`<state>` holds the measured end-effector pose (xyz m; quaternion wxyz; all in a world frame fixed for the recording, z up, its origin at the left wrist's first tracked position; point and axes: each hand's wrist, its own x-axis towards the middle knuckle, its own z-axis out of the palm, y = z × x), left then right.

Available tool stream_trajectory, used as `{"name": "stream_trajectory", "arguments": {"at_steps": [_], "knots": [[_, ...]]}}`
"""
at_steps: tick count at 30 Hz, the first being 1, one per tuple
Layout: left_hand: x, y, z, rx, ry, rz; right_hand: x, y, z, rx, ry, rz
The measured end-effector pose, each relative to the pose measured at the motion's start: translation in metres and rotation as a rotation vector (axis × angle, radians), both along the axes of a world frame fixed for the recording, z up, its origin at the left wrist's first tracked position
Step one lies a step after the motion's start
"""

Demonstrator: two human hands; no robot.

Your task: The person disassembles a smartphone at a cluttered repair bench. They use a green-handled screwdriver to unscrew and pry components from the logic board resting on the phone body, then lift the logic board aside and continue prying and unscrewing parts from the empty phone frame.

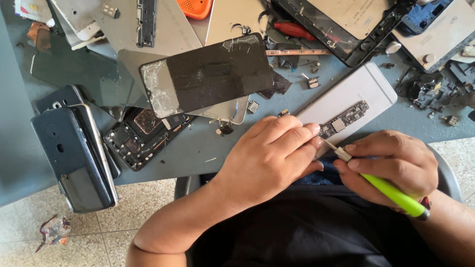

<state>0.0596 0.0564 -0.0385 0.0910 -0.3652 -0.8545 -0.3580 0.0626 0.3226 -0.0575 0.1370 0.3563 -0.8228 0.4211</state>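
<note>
both hands work at the near edge of the worktop [208,148] — the left hand [267,158] closed down on a small circuit board [344,118] lying on a silver phone back [346,99]. the right hand [391,165] grips a green screwdriver [391,190], tip at the board's near end — prying looks underway, and it wants a steady, light push.

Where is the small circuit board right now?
In the head view, right of centre: the circuit board lies on the silver phone back, just beyond the left hand fingertips.
</note>
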Motion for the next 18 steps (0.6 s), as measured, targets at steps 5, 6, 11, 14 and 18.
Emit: {"name": "stream_trajectory", "arguments": {"at_steps": [5, 6, 11, 14, 18], "knots": [[0.002, 0.024, -0.02, 0.003, 0.0, -0.003, -0.008, 0.013, -0.016, -0.058, 0.08, 0.09], [0.002, 0.025, -0.022, 0.002, -0.001, -0.003, -0.008, 0.018, -0.021, -0.069, 0.089, 0.098], [-0.005, 0.026, -0.018, 0.002, -0.002, -0.006, -0.013, 0.023, -0.023, -0.022, 0.14, 0.116], [-0.005, 0.024, -0.02, 0.0, -0.008, 0.003, -0.017, 0.021, -0.022, -0.012, 0.145, 0.146], [-0.003, 0.02, -0.019, -0.001, 0.0, 0.003, -0.016, 0.018, -0.019, -0.017, 0.138, 0.141]]}}
